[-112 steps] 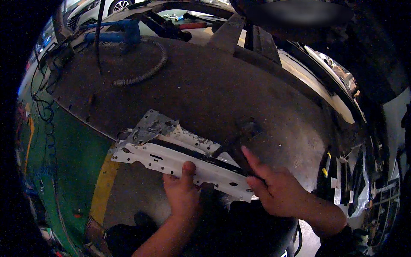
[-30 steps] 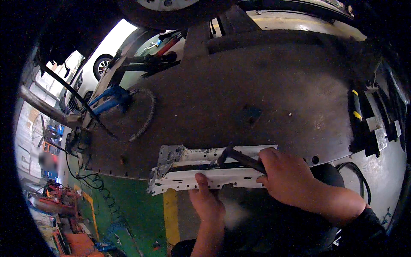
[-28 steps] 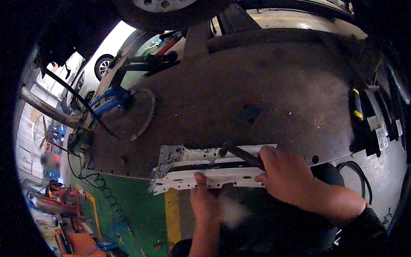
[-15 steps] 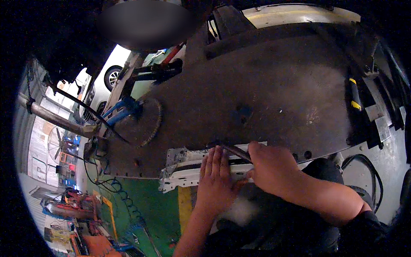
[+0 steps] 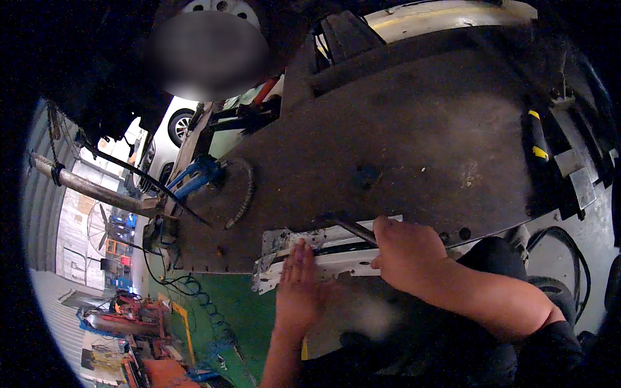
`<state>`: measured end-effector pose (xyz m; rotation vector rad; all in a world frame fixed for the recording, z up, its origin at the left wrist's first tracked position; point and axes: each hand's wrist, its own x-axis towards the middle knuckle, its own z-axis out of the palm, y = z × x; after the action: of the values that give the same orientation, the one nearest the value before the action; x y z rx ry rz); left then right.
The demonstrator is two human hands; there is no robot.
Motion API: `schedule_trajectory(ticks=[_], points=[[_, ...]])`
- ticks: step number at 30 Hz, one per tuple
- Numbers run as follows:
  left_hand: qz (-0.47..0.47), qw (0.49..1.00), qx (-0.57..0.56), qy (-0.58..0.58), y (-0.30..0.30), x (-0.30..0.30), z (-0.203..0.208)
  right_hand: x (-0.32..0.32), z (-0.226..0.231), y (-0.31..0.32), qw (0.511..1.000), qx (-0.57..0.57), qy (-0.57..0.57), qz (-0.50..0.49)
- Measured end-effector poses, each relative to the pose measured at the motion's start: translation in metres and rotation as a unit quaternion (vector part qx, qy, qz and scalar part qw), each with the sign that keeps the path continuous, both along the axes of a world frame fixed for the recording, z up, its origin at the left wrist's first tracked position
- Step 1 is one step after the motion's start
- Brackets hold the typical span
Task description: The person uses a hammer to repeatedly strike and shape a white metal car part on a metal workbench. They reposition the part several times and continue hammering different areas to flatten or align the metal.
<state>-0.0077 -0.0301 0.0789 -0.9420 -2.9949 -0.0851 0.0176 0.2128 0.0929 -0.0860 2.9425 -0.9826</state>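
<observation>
A long white metal car-body panel (image 5: 326,264) with holes and a dark slot along it lies at the near edge of the dark steel table. Over its left part is my left hand (image 5: 297,291), fingers stretched out flat and thumb side blurred by motion. It grips nothing; whether the palm touches the panel, I cannot tell. My right hand (image 5: 407,252) is closed round the handle of what looks like a hammer (image 5: 356,231), above the panel's right part. The handle slants up and left, and its dark head hardly stands out from the table.
The steel table (image 5: 401,155) stretches away with a few holes in it. A blue clamp-like tool (image 5: 197,174) and a ribbed hose (image 5: 246,194) lie at its left. A coiled blue air hose (image 5: 210,310) hangs over the green floor. Dark metal parts line the right edge.
My left hand has slid left along the panel, and its fingers are now blurred. My right hand keeps its grip on the hammer, nearly in place. The whole view has shifted slightly.
</observation>
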Motion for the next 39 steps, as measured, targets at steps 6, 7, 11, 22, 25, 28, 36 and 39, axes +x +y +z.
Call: schedule_trajectory(ticks=[6, 7, 11, 22, 25, 28, 36, 39], points=[[0.066, 0.995, 0.012, 0.074, -0.015, -0.005, -0.018, -0.001, 0.005, 0.000, 1.000, 0.002, -0.018, 0.015], [0.067, 0.994, 0.023, 0.084, -0.012, -0.005, -0.018, -0.002, 0.004, 0.000, 1.000, 0.005, -0.016, 0.012], [0.046, 0.988, 0.081, 0.121, -0.028, -0.014, -0.021, -0.002, -0.001, -0.001, 1.000, 0.003, -0.007, 0.010], [0.062, 0.972, 0.156, 0.163, -0.029, -0.023, -0.010, -0.002, 0.007, -0.003, 0.999, 0.000, -0.045, 0.008], [0.085, 0.967, 0.172, 0.166, -0.025, -0.023, -0.008, -0.002, 0.009, -0.005, 0.999, 0.010, -0.048, 0.008], [0.136, 0.932, 0.300, 0.149, -0.030, -0.014, -0.010, -0.001, 0.010, -0.005, 0.999, 0.019, -0.045, 0.002], [0.368, 0.325, 0.786, -0.375, -0.031, 0.046, -0.088, 0.000, 0.012, -0.023, 0.995, 0.042, -0.090, -0.007], [0.252, 0.213, 0.838, -0.434, -0.004, 0.023, -0.078, 0.002, 0.016, -0.021, 0.995, 0.064, -0.074, -0.017]])
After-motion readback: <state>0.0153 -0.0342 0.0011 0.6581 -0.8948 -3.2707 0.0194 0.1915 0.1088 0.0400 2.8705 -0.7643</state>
